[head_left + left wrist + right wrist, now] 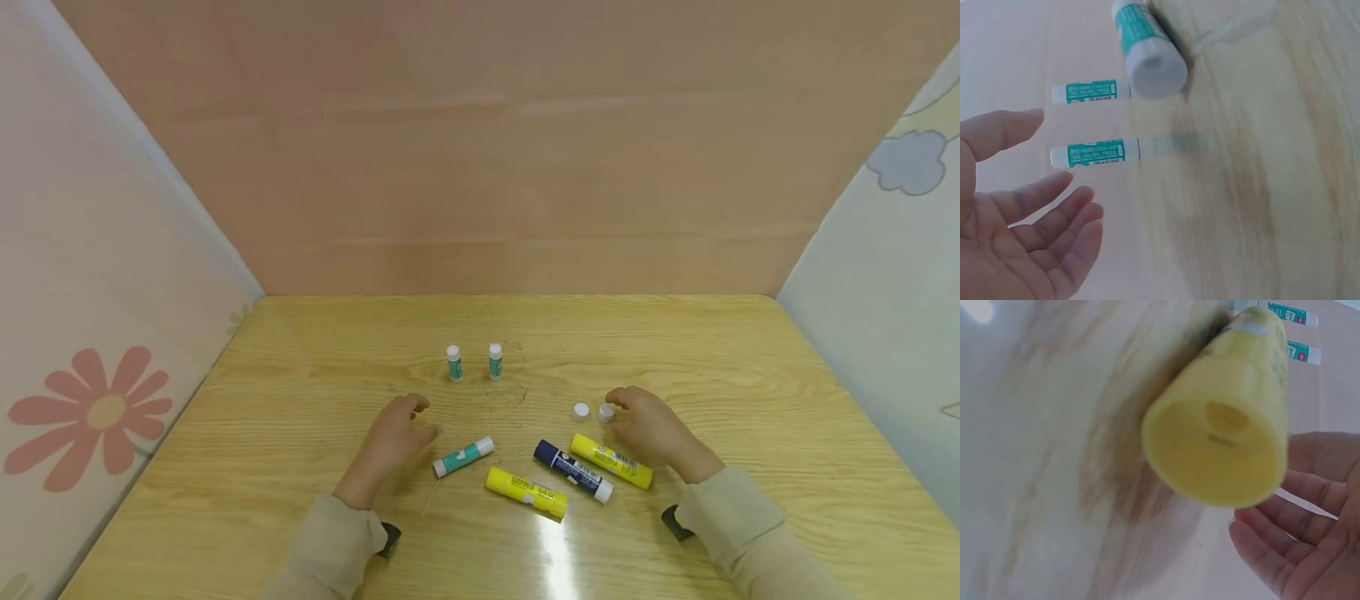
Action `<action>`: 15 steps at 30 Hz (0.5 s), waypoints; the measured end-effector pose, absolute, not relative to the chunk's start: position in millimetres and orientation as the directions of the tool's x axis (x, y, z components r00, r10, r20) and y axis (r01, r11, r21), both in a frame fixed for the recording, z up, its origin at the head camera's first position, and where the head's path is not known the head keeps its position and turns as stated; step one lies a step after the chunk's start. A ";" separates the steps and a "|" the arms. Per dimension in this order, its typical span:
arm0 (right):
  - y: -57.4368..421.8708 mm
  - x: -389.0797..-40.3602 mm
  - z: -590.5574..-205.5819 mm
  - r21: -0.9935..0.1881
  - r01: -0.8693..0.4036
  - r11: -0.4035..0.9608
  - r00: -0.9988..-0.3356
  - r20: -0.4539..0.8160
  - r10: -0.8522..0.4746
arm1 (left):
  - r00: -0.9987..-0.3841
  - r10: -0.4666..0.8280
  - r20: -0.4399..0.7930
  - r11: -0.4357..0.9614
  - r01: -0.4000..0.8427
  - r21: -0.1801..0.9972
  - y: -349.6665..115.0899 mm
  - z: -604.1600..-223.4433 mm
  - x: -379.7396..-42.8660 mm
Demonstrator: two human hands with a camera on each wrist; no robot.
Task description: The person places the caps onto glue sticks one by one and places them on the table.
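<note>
My left hand (396,435) hovers over the table with thumb and fingers apart, holding nothing. Beside it lies a green glue stick (463,457) with white ends. My right hand (647,423) has thumb and index finger at a small white cap (606,412), pinching it; in the right wrist view a yellow glue stick (1222,425) hides those fingertips. Another white cap (581,412) stands just left of it. Near the right hand lie that yellow stick (611,461) and a navy glue stick (573,471) with one white end. A second yellow stick (527,493) lies nearer the front.
Two small green-and-white glue sticks, a left one (454,364) and a right one (495,362), stand upright farther back on the wooden table (300,400). A plain backdrop (510,167) rises behind the table, and patterned side panels flank it.
</note>
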State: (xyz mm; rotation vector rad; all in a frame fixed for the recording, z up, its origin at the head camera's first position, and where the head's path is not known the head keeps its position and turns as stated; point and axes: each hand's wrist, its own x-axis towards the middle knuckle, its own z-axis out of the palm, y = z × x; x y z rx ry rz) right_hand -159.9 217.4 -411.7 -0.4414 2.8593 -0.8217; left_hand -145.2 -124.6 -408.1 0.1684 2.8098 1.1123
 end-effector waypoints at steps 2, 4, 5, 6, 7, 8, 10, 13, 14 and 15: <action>217.3 -160.6 -412.1 -0.530 -0.241 0.813 -0.948 -0.052 -0.314 | -0.988 0.140 -0.066 0.711 0.054 0.701 -125.4 -409.0 -147.9; 217.3 -161.1 -412.2 -0.520 -0.243 0.819 -0.947 -0.056 -0.317 | -0.988 0.138 -0.066 0.705 0.051 0.707 -126.0 -409.6 -151.1; 217.3 -161.4 -412.3 -0.515 -0.241 0.822 -0.948 -0.058 -0.313 | -0.989 0.134 -0.068 0.702 0.046 0.710 -126.4 -409.7 -152.9; 217.4 -161.7 -412.5 -0.513 -0.236 0.825 -0.949 -0.060 -0.308 | -0.989 0.131 -0.066 0.702 0.045 0.711 -126.6 -409.7 -154.8; 217.6 -162.0 -412.7 -0.510 -0.232 0.828 -0.951 -0.060 -0.304 | -0.990 0.128 -0.065 0.702 0.043 0.711 -126.9 -409.4 -156.7; 217.7 -162.3 -412.6 -0.511 -0.227 0.829 -0.952 -0.061 -0.298 | -0.990 0.125 -0.069 0.699 0.038 0.714 -127.3 -409.4 -158.5; 217.9 -163.0 -412.7 -0.510 -0.225 0.830 -0.954 -0.060 -0.295 | -0.990 0.115 -0.077 0.692 0.025 0.721 -128.0 -408.8 -161.9; 218.0 -164.3 -413.3 -0.512 -0.231 0.828 -0.954 -0.050 -0.296 | -0.990 0.110 -0.084 0.682 0.014 0.731 -128.9 -408.8 -165.7; 218.0 -164.8 -413.6 -0.512 -0.234 0.826 -0.953 -0.047 -0.299 | -0.990 0.109 -0.088 0.677 0.009 0.736 -128.9 -408.6 -166.6; 218.0 -165.2 -413.6 -0.514 -0.238 0.824 -0.952 -0.046 -0.304 | -0.990 0.110 -0.088 0.675 0.010 0.738 -129.0 -408.7 -167.3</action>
